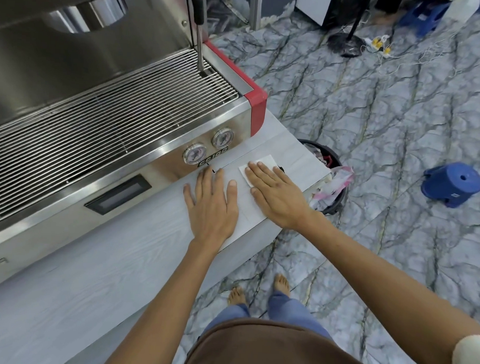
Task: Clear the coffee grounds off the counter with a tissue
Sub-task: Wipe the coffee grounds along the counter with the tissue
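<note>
A flat white square tissue (pixel 261 166) lay on the pale grey wood-grain counter (pixel 92 271), just in front of the large stainless-steel espresso machine with red corner trim (pixel 126 116). The right hand (pixel 274 195) lay palm down on top of the tissue, fingers straight and close together, fingertips reaching toward the tissue's far edge. The fingers gripped nothing; they only pressed flat on the paper. Only the far corner and the left margin of the tissue showed past the hand; the rest was covered by the palm and fingers.

The left hand (pixel 211 205) rested palm down on the bare counter just beside the tissue, to its left and apart from it, fingers spread a little and laid out flat, holding nothing. Its fingertips lay near the base of the machine, below the two round pressure gauges (pixel 207 150).

A small dark mark sat at the counter's edge just beyond the right hand's fingers, and another by the left fingertips; whether either was coffee grounds could not be told. No loose grounds could be made out on the counter surface around the hands.

Past the counter's end a dark round waste bin stuffed with crumpled paper (pixel 329 183) stood on the marbled floor, partly hidden by the counter. A blue plastic stool (pixel 453 183) lay further off.
</note>
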{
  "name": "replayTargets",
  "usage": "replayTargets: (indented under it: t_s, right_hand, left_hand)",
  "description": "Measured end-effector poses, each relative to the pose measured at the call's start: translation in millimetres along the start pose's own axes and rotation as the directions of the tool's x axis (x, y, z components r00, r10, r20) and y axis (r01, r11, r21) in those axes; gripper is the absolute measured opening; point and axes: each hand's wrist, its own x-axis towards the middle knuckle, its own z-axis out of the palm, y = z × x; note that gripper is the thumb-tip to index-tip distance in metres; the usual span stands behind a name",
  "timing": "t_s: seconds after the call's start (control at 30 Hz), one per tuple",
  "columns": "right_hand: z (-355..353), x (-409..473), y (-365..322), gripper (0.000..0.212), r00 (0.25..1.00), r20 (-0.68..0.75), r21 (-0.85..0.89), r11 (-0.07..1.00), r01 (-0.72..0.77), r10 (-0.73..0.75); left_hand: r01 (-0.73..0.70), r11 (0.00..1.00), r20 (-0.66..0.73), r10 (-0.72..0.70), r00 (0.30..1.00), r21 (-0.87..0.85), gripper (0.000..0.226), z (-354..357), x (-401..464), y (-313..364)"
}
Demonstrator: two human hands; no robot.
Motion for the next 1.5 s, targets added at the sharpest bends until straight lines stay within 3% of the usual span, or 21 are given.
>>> replayTargets:
  t_s: [0.47,0.93,1.23,1.5]
  right_hand:
    - [-12.3,6.0,45.9,0.056,0.999,-0.053,0.098,0.995,0.016,-0.01]
    - [-26.5,10.7,100.9,0.054,0.998,-0.049,0.087,0.995,0.042,-0.038]
    - [-39.1,21.4,152.9,0.046,0.997,-0.028,0.347,0.935,0.074,-0.068]
    - [-32.5,13.1,215.2,0.041,0.998,0.069,0.375,0.926,-0.033,0.007]
  left_hand:
    - [0.041,0.999,-0.045,-0.04,0.998,0.013,0.062,12.9,11.1,14.5]
    - [0.026,1.0,-0.019,-0.025,1.0,0.018,0.063,33.0,21.3,59.9]
    - [0.05,0.999,-0.023,-0.049,0.999,0.021,0.066,53.0,37.3,102.7]
    - [0.07,0.997,-0.02,-0.069,0.997,0.026,0.065,70.2,54.6,134.0]
